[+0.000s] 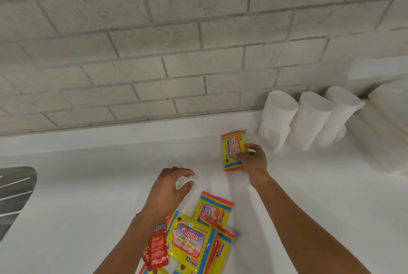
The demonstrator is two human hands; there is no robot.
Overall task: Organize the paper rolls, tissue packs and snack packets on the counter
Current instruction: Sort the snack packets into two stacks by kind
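Two bare hands reach out over a white counter [88,185]. The right hand [254,161] grips one yellow wipes pack [231,150] by its right edge, fingers and thumb curled onto it; the pack lies flat on the counter, on its own, ahead of the other packs. The left hand [170,187] hovers above the counter with its fingers loosely curved and spread, holding nothing.

Below and between the two forearms sits a loose pile of wipes packs [198,236], overlapping one another at different angles. A red snack packet [156,249] lies at the left edge of that pile, partly under the left forearm.

Just to the right of the right hand and slightly beyond it, a row of white paper rolls [309,121] stands touching side by side against the grey brick wall [154,41]. Far to the left of the left hand, the edge of a metal sink [15,194] shows.
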